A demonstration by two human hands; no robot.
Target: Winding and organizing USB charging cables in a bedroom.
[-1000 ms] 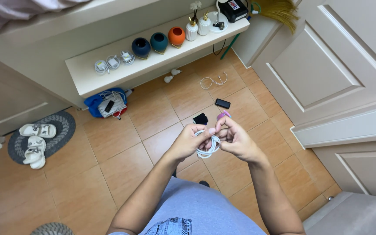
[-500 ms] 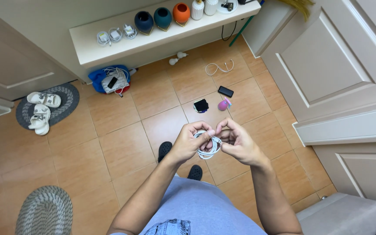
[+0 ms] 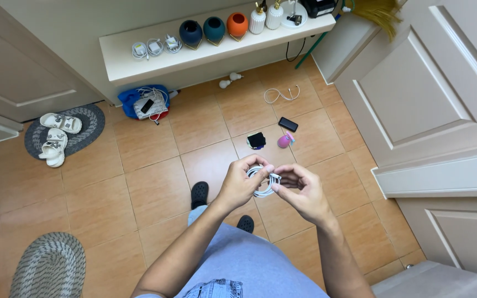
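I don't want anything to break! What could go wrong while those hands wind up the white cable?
The coiled white cable is pinched only at the fingertips of the left hand and right hand, so the loops might spring loose or drop. Straight below on the tiled floor lie a black phone, a pink gadget and a loose white cord; stepping forward could crush one or trip on them.

I'm seeing a white coiled cable (image 3: 260,182) showing against terracotta floor tiles (image 3: 155,187). Far off, navy (image 3: 191,33), teal (image 3: 214,28) and orange (image 3: 237,25) vases are lining a cream shelf (image 3: 139,66). White sandals (image 3: 56,138) are lying on a grey patterned mat (image 3: 92,118); a striped grey rug (image 3: 51,267) is sitting near left.
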